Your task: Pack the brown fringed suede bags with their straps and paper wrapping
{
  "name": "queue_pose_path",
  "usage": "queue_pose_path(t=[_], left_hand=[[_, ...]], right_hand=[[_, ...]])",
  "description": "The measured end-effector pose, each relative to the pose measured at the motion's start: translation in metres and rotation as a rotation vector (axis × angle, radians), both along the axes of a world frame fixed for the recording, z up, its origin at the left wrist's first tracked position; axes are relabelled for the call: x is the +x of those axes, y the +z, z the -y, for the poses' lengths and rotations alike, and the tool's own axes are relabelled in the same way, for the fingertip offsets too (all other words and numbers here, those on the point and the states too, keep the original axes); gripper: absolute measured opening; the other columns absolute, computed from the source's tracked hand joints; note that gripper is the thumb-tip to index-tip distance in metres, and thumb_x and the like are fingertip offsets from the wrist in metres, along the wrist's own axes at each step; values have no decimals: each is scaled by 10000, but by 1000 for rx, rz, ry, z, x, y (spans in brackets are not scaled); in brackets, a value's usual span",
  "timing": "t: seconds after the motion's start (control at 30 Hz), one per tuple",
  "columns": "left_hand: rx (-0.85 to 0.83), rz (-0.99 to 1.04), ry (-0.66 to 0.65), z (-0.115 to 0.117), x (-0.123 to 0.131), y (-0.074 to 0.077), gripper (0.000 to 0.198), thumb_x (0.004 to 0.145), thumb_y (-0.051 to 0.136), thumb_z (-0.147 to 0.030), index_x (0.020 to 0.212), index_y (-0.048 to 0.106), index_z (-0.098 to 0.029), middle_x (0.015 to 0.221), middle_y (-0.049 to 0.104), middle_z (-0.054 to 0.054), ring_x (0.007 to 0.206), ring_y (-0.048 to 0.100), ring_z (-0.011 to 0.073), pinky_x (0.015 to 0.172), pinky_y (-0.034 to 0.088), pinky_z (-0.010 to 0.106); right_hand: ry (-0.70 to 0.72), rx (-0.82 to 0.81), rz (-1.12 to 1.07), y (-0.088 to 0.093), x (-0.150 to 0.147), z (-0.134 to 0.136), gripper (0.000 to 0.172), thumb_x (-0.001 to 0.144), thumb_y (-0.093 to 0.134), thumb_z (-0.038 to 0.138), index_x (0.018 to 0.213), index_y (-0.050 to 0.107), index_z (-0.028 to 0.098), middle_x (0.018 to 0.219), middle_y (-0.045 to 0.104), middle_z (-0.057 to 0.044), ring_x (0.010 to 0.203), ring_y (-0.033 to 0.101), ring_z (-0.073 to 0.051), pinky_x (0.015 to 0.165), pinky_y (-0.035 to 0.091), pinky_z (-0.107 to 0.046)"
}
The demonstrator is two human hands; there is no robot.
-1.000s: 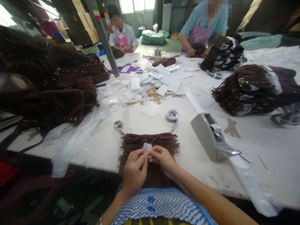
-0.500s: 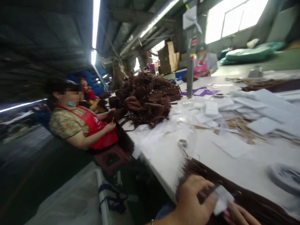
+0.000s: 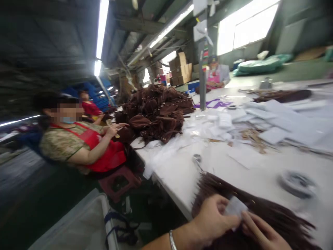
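A small white sheet (image 3: pixel 235 207), paper or thin foam, is pinched between the thumb and fingers of my left hand (image 3: pixel 212 217). The fingertips of my right hand (image 3: pixel 262 231) press together at the sheet's lower right edge; they look closed on it, though blur hides the exact grip. Beneath both hands lies a dark brown fringed bag (image 3: pixel 275 211) with small gold studs, spread along the near edge of the white table. A silver bracelet (image 3: pixel 172 240) circles my left wrist.
The white table (image 3: pixel 179 177) bears a roll of tape (image 3: pixel 298 184), scattered white sheets (image 3: pixel 275 133) and a heap of brown bags (image 3: pixel 158 114). A post (image 3: pixel 203 76) rises from it. Left sits a co-worker in a red apron (image 3: pixel 111 154); below stands a white-lined bin (image 3: pixel 78 222).
The view has swung slightly right. My hands still hold the white sheet, now turned a little, over the brown bag. The co-worker's hands have moved closer together.
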State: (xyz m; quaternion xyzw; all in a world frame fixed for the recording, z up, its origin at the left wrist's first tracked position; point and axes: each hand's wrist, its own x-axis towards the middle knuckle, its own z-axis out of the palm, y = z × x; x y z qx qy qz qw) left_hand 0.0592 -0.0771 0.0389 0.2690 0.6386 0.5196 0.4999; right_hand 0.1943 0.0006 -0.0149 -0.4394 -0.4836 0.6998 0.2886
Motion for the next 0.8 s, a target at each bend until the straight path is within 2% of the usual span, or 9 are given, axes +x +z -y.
queue_pose_path(t=[0.13,0.23,0.3,0.37,0.43,0.5,0.6,0.7,0.8], left_hand=[[89,-38,-34,7,7,5,451,713,740,-344,1076,636,-100,1044,726,142,952,680,240,832,514,319],[5,2,-62,0,-2,-2,532,703,789,-424,1119,630,-133,1061,727,118,975,683,244,882,523,337],[-92,66,-60,-8,-9,-11,560,687,817,-413,1150,620,-170,1021,734,88,945,696,247,853,550,348],[-153,96,-67,-10,-15,-18,550,686,824,-388,1163,621,-204,1030,730,68,962,696,251,853,565,355],[-176,86,-64,-9,-18,-22,529,704,814,-375,1176,621,-233,1066,722,53,1035,678,255,921,551,376],[-180,67,-55,-7,-19,-25,517,720,803,-375,1189,618,-256,1091,716,39,1106,651,261,1015,503,417],[-176,62,-52,-8,-19,-27,546,710,810,-394,1203,613,-264,1106,713,35,1146,633,279,1091,432,478],[-165,64,-62,-10,-18,-28,568,678,828,-415,1183,621,-254,1111,713,43,1157,627,300,1106,411,506],[-175,66,-50,-10,-18,-28,561,659,831,-418,1160,628,-267,1102,719,32,1167,621,306,1107,408,516]], right_hand=[[35,30,-107,36,4,20,435,693,782,571,868,792,173,791,735,-80,687,665,-205,660,555,-298],[148,199,-53,53,21,10,394,837,665,537,985,780,190,737,720,-58,647,664,-196,668,547,-321],[-15,488,160,60,51,-1,298,897,625,443,1057,761,231,884,741,-64,797,684,-212,799,536,-340],[-267,733,405,66,96,-8,267,927,593,371,1125,730,256,1074,722,-75,996,658,-229,961,477,-355],[-535,842,614,71,147,-14,294,929,583,349,1176,702,244,1197,679,-92,1146,595,-246,1076,391,-376],[-725,817,757,73,194,-21,307,888,628,366,1133,717,204,1300,620,-119,1264,509,-279,1146,301,-416],[-730,522,654,69,238,-34,288,810,700,446,881,772,177,1352,591,-128,1331,439,-322,1178,209,-457],[-628,306,444,65,250,-40,383,779,700,546,781,781,172,1279,651,-128,1288,501,-320,1152,255,-463],[-612,260,356,66,246,-40,422,737,725,572,780,780,156,1278,654,-144,1244,553,-310,1081,371,-443]])
